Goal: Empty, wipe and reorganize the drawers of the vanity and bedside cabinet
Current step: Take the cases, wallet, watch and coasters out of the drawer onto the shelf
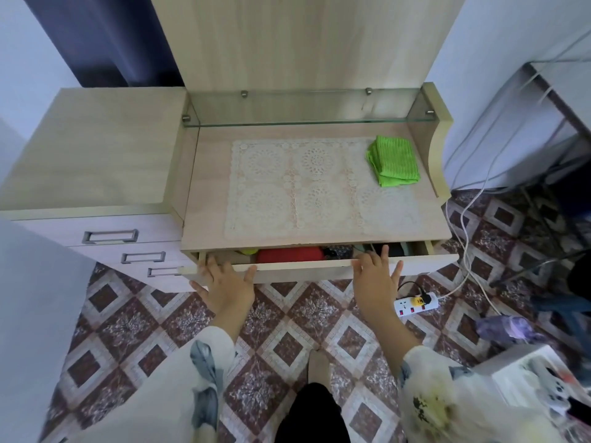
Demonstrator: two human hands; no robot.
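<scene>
Both grips lie released on the drawer (303,269), fingers straight and spread, clenching nothing. The left grip (224,282) is at the drawer's left end with its fingertips on the top edge of the front panel. The right grip (377,279) is right of the middle, its longest fingers reaching over that edge into the gap. The drawer runs left to right, its long front facing the person, and it stands out only a little from under the tabletop (208,187) of the vanity, so the grips sit on its near side. It is pale wood, wide and shallow, and only a narrow strip of its inside shows: a red thing (289,254) between the grips, a yellow-green thing (248,251) just left of it and a dark patterned thing (337,250) just right of it — what they are I cannot tell. On the tabletop lies a white lace mat (319,187), and a folded green cloth (393,161) rests at its right rear corner, partly on the mat. A glass shelf (303,123) spans the back. To the left a taller cabinet (96,148) shows three shut drawers with metal handles. On the patterned floor (179,318), a white power strip (415,305) lies near the right grip.
</scene>
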